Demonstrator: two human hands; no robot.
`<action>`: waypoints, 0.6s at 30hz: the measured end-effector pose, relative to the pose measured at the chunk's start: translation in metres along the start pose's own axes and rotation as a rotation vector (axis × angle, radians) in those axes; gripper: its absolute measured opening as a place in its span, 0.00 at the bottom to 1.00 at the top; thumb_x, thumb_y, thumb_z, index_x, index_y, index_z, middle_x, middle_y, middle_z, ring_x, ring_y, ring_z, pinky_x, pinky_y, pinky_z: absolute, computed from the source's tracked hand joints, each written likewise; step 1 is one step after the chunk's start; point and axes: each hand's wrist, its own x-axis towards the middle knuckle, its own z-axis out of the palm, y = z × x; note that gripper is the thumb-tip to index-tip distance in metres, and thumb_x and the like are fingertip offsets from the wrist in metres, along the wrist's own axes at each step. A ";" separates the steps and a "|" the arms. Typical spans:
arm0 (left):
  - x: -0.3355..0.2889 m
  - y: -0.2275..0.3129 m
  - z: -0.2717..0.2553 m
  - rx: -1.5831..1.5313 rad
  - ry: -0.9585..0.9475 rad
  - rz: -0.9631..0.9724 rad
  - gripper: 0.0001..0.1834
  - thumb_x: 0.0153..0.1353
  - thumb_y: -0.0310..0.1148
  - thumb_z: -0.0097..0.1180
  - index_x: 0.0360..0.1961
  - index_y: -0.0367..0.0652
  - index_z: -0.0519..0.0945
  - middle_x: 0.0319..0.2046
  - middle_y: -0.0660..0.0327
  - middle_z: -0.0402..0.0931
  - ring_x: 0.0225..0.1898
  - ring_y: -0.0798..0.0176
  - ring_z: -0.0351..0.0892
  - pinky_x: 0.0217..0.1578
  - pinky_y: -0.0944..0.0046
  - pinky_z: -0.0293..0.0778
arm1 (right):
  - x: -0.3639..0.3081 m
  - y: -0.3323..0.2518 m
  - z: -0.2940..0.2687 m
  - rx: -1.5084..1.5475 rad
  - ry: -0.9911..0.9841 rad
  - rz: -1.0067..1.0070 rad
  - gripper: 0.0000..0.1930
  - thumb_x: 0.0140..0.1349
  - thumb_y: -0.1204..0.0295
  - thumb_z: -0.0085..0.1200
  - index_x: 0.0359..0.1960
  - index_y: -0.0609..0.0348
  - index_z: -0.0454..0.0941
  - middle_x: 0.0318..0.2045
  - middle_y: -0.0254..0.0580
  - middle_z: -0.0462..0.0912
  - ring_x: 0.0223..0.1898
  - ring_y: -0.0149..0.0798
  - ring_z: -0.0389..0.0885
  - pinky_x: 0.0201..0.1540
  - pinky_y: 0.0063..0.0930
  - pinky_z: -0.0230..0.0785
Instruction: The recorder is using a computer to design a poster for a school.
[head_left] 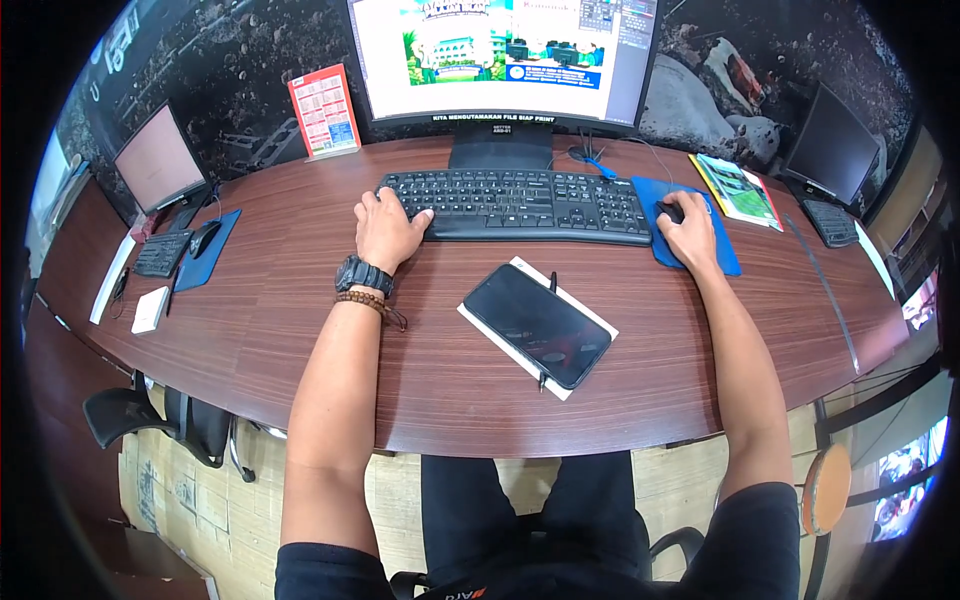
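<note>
My left hand (387,232) rests on the left end of a black keyboard (530,208), its fingers spread over the keys and the thumb near the lower row. A dark watch (364,274) and a beaded bracelet (360,299) circle that wrist. To the right of the keyboard, my right hand (692,238) is curled over a black computer mouse (671,211), which it partly hides. The mouse sits on a blue mouse pad (724,256). Between my forearms a black smartphone (540,325) lies slantwise on white paper, with a dark pen (554,283) partly under it.
A lit monitor (480,98) stands behind the keyboard, with a red-and-white desk calendar (324,110) to its left. Printed booklets (738,190) lie right of the mouse pad. Side monitors with keyboards flank the curved wooden desk (270,330). An office chair (190,425) is at lower left.
</note>
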 end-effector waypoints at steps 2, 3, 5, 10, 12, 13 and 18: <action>0.000 0.000 0.000 -0.003 -0.002 0.002 0.32 0.57 0.48 0.67 0.49 0.29 0.73 0.51 0.40 0.70 0.55 0.38 0.69 0.55 0.46 0.72 | 0.000 0.000 -0.001 0.003 0.004 -0.003 0.17 0.52 0.66 0.56 0.45 0.55 0.81 0.48 0.48 0.78 0.53 0.53 0.77 0.56 0.42 0.70; 0.000 0.000 0.000 -0.005 -0.004 0.003 0.32 0.57 0.48 0.67 0.49 0.29 0.73 0.51 0.40 0.70 0.55 0.38 0.69 0.55 0.46 0.73 | 0.000 0.000 -0.001 0.006 0.006 -0.007 0.17 0.52 0.66 0.56 0.45 0.55 0.81 0.48 0.48 0.78 0.52 0.53 0.77 0.56 0.42 0.70; 0.000 0.001 0.000 -0.003 -0.006 0.001 0.32 0.57 0.48 0.67 0.49 0.29 0.73 0.51 0.40 0.70 0.55 0.38 0.69 0.55 0.46 0.73 | 0.000 0.001 -0.001 -0.002 0.009 -0.010 0.17 0.52 0.66 0.56 0.45 0.55 0.81 0.48 0.48 0.78 0.52 0.53 0.77 0.55 0.42 0.70; 0.001 -0.001 0.002 0.000 -0.004 -0.001 0.32 0.57 0.49 0.67 0.49 0.29 0.73 0.51 0.39 0.70 0.56 0.38 0.69 0.55 0.45 0.73 | -0.001 0.001 -0.001 -0.004 0.006 -0.012 0.17 0.52 0.66 0.56 0.45 0.55 0.81 0.47 0.48 0.78 0.52 0.53 0.77 0.55 0.42 0.70; 0.001 -0.002 0.003 0.006 -0.009 -0.009 0.33 0.57 0.49 0.67 0.49 0.29 0.73 0.51 0.39 0.70 0.56 0.37 0.69 0.55 0.45 0.73 | 0.000 0.000 0.000 0.006 -0.007 -0.003 0.17 0.53 0.66 0.56 0.45 0.55 0.80 0.48 0.49 0.77 0.52 0.53 0.77 0.56 0.42 0.70; 0.001 -0.003 0.003 0.009 -0.009 -0.016 0.33 0.57 0.49 0.67 0.49 0.29 0.73 0.51 0.39 0.70 0.56 0.37 0.69 0.55 0.45 0.73 | -0.001 0.000 0.000 0.011 -0.012 -0.007 0.17 0.53 0.66 0.56 0.45 0.55 0.80 0.48 0.49 0.77 0.52 0.53 0.77 0.56 0.42 0.70; 0.001 -0.005 0.003 -0.013 0.012 0.005 0.33 0.57 0.50 0.66 0.50 0.30 0.73 0.52 0.39 0.69 0.56 0.37 0.68 0.56 0.45 0.70 | 0.001 0.008 -0.001 -0.002 -0.023 -0.074 0.17 0.54 0.66 0.56 0.46 0.56 0.80 0.48 0.49 0.77 0.53 0.52 0.76 0.57 0.42 0.69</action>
